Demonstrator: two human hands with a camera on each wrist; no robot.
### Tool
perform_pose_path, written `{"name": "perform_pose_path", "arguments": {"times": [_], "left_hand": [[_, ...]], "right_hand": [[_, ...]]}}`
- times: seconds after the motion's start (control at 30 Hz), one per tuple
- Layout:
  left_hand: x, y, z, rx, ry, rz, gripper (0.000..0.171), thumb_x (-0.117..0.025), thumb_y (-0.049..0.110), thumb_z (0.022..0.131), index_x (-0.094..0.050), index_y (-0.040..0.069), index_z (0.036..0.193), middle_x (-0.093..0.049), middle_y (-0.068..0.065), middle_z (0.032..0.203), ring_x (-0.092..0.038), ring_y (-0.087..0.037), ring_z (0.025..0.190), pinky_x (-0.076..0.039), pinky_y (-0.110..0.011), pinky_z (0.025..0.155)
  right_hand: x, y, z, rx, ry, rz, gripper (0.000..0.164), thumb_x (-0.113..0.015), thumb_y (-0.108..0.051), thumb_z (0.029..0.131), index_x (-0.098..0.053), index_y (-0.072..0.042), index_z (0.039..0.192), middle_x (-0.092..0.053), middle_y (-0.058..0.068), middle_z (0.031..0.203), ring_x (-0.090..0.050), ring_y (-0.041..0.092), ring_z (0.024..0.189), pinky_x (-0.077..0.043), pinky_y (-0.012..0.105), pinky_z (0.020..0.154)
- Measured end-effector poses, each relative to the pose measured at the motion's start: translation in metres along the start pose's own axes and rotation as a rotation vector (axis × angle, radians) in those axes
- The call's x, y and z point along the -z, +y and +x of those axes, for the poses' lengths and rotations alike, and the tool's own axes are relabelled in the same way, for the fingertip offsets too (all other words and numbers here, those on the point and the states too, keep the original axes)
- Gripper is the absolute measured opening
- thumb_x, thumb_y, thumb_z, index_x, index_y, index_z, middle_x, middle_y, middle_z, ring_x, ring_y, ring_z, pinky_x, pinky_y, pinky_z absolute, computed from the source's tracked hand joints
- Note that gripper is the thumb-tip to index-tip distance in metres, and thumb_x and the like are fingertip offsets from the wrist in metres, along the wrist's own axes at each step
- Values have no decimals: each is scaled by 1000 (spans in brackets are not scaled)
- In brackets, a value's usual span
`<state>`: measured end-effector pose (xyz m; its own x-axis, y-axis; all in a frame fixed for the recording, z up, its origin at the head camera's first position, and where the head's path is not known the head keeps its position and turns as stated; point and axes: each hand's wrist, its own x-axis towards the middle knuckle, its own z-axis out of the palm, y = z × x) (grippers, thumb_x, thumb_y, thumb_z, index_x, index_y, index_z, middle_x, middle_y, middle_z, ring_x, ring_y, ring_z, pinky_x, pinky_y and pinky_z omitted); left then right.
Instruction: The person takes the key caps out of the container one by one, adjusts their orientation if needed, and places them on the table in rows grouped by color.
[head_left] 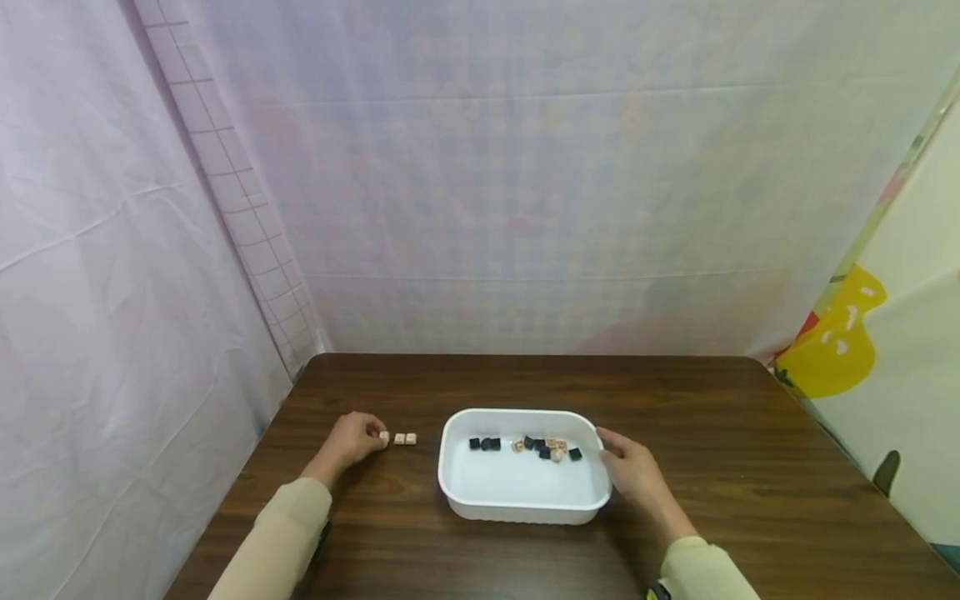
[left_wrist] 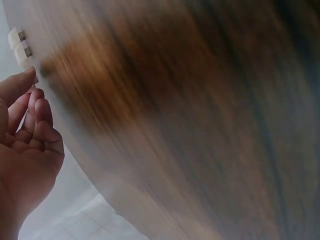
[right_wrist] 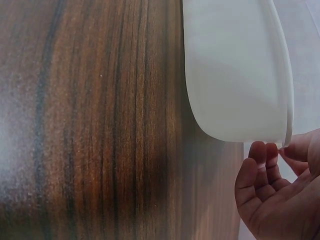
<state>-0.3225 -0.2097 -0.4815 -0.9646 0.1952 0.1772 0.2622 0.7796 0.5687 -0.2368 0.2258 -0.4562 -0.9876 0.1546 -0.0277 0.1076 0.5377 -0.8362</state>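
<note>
My left hand (head_left: 356, 437) pinches a small cream keycap (head_left: 384, 437) between thumb and fingertips, low over the table's left part. In the left wrist view, the thumb and fingers of that left hand (left_wrist: 30, 135) mostly hide the keycap. Just right of it, two more cream keycaps (head_left: 405, 438) lie side by side in a row. With thumb and fingers at its right rim, my right hand (head_left: 632, 468) holds a white plastic tray (head_left: 525, 507). Inside the tray lie several black keycaps (head_left: 575, 454) and several cream keycaps (head_left: 557, 455), some overturned, mostly toward the right.
The tray stands on a dark brown wood-grain table (head_left: 720, 467). White curtains (head_left: 540, 208) hang behind the table and along its left side. At the right hangs a cloth with a yellow print (head_left: 832, 350).
</note>
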Motion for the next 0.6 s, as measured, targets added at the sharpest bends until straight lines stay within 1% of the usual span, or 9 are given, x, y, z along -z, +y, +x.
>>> {"name": "perform_pose_path", "arguments": {"times": [0.2,0.3,0.5,0.6], "left_hand": [[-6,0,3,-2,-6,-10,8,-75,4,75,-73,2,83,-63,2,69,-54,-12,66,-48,-31,65],[-8,1,4,-10,-9,-10,13,-75,2,74,-73,0,86,-63,1,71,-55,-12,67,-48,-31,66],[-9,3,4,-3,-6,-4,31,-78,1,72,-72,-2,102,-59,1,72,-53,-13,67,-46,-32,65],[-9,4,3,14,-8,-25,36,-78,1,73,-70,-3,107,-58,0,72,-52,-13,66,-46,-32,64]], "right_hand": [[-1,1,1,-7,-2,0,42,-51,-5,98,-52,5,138,-56,34,126,-61,31,97,-54,35,76],[-1,2,1,0,2,3,41,-51,-4,98,-52,6,138,-58,34,124,-62,31,96,-54,34,75],[-1,2,0,12,9,3,41,-51,-4,98,-53,7,137,-60,33,119,-62,29,91,-52,30,70],[-1,1,0,5,6,14,41,-51,-4,98,-52,7,138,-61,32,116,-63,27,88,-52,29,67]]}}
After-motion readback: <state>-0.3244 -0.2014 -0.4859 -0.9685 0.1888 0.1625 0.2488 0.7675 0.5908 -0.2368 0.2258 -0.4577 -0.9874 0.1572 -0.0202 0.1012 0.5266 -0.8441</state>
